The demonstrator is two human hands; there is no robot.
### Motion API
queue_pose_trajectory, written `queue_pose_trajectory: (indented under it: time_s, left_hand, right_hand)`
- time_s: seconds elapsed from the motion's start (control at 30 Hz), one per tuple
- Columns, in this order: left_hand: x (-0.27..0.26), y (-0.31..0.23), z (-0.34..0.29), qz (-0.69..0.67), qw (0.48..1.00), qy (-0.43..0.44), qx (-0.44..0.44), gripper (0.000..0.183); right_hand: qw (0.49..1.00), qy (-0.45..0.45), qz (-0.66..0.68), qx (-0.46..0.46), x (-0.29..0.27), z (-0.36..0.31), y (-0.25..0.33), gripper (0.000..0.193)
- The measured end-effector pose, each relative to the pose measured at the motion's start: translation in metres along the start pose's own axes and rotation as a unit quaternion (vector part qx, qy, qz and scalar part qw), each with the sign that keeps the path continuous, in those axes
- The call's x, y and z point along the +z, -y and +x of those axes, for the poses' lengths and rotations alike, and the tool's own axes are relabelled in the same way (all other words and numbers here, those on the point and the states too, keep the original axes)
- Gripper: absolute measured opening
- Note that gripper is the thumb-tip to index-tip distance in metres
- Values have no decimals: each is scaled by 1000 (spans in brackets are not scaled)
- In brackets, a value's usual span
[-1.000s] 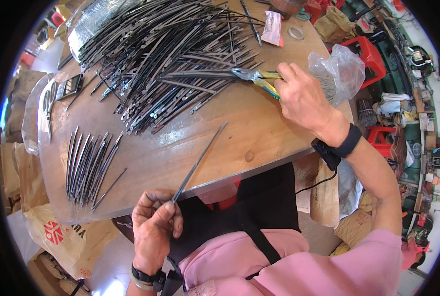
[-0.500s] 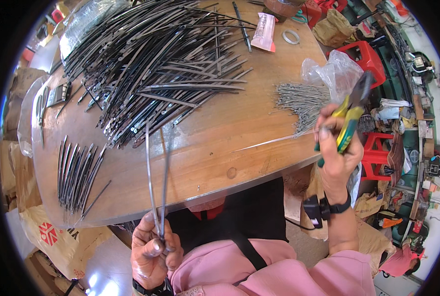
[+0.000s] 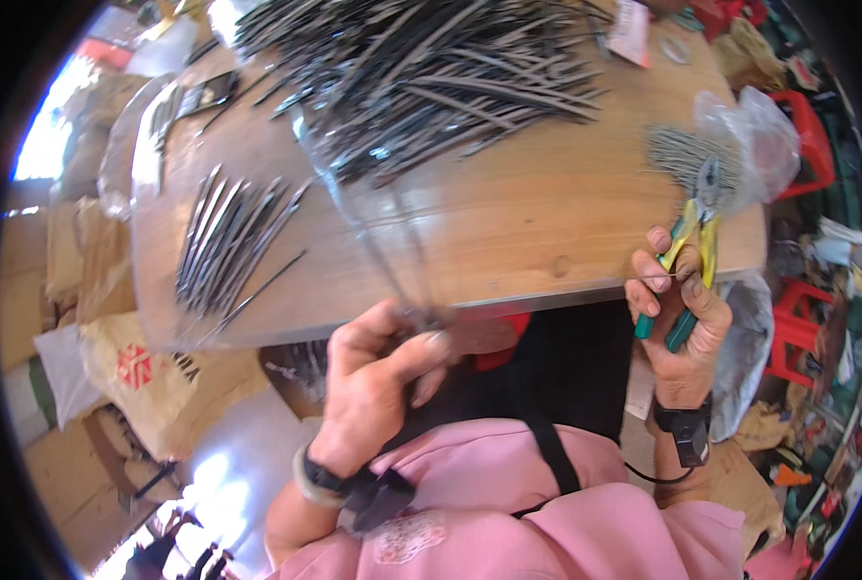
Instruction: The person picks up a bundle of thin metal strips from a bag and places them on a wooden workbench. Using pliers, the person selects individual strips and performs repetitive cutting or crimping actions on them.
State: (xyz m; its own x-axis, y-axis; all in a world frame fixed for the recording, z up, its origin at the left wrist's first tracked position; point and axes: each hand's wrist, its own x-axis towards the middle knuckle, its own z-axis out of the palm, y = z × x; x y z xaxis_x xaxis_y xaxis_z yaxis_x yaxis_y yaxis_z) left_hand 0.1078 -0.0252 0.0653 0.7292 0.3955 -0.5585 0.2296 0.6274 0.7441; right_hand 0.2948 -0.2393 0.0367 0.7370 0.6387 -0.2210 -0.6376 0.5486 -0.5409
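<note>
My left hand [image 3: 368, 387] pinches the ends of long, thin metal strips [image 3: 355, 224] at the table's near edge. The strips fan out toward the far left and are smeared by motion. In my right hand [image 3: 690, 353] are pliers [image 3: 709, 184] with yellow and green handles, their jaws pointing away from me. A short, thin wire [image 3: 658, 277] also shows between that hand's thumb and finger. Just beyond the pliers lies a bunch of thin grey wires [image 3: 680, 155].
A large heap of dark metal strips [image 3: 431, 68] covers the far side of the wooden table [image 3: 508, 232]. A smaller group of strips [image 3: 233, 242] lies at the left. Clear plastic bag [image 3: 764, 145], pink packet [image 3: 630, 34] and red stools [image 3: 796, 324] are at the right.
The view has shifted. My left hand has risen toward the table edge and turned with its strips. The pliers have swung more upright, and a thin wire now shows in my right fingers.
</note>
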Motion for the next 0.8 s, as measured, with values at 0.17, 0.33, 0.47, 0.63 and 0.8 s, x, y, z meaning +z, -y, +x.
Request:
queue_pose_trajectory:
  time_s: [0.17, 0.33, 0.47, 0.63, 0.8]
  left_hand:
    - [-17, 12, -3, 39, 999, -20, 8, 5]
    - [-29, 18, 1, 26, 999, -17, 21, 5]
    - [-28, 13, -1, -22, 1000, -16, -1, 8]
    - [-27, 15, 2, -23, 999, -10, -27, 22]
    - [-32, 13, -4, 7, 999, -13, -37, 19]
  right_hand:
    - [958, 32, -281, -46, 12, 6, -6, 17]
    - [989, 25, -142, 21, 16, 23, -7, 21]
    - [995, 44, 4, 85, 5, 27, -14, 19]
    - [993, 48, -41, 100, 14, 29, -40, 19]
    - [965, 14, -260, 16, 8, 28, -13, 21]
